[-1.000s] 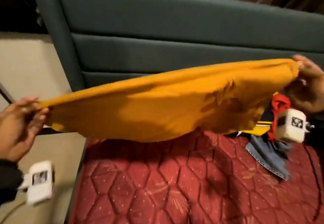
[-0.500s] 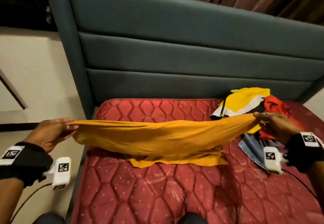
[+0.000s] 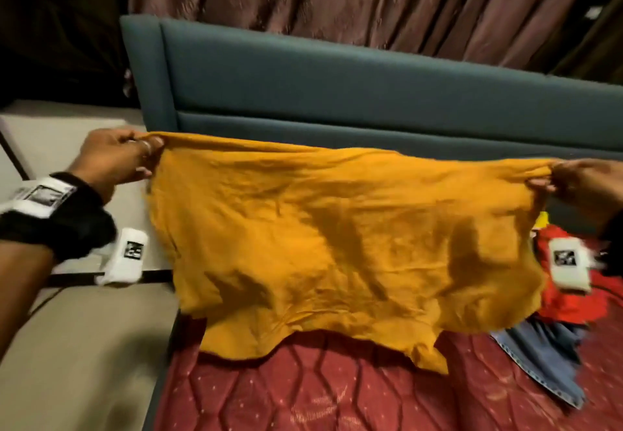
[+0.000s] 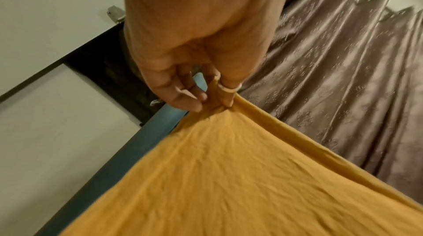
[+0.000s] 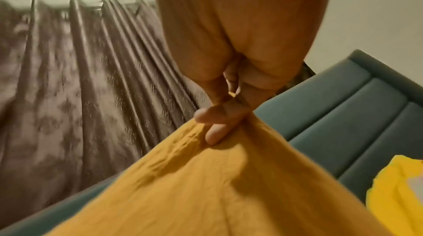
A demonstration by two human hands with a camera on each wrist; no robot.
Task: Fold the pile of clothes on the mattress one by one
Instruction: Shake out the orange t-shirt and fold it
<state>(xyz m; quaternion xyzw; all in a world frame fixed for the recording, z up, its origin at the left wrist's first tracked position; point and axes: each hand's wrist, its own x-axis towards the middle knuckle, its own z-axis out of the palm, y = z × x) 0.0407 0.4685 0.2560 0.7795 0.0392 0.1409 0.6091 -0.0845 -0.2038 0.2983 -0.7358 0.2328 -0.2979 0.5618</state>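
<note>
Mustard cloth (image 3: 337,245) screens clothes pile (image 3: 569,299) before headboard (image 3: 371,93).

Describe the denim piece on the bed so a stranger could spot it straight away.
Start at the teal headboard and come down to the red quilted mattress. At its right side lies a small pile of clothes; the denim piece is the blue one at the pile's near edge, partly under a red garment. It is the only blue item, with a pale stitched hem.

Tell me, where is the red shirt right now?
In the head view the red shirt lies at the right on the mattress, beside the blue jeans, partly behind the orange cloth.
</note>
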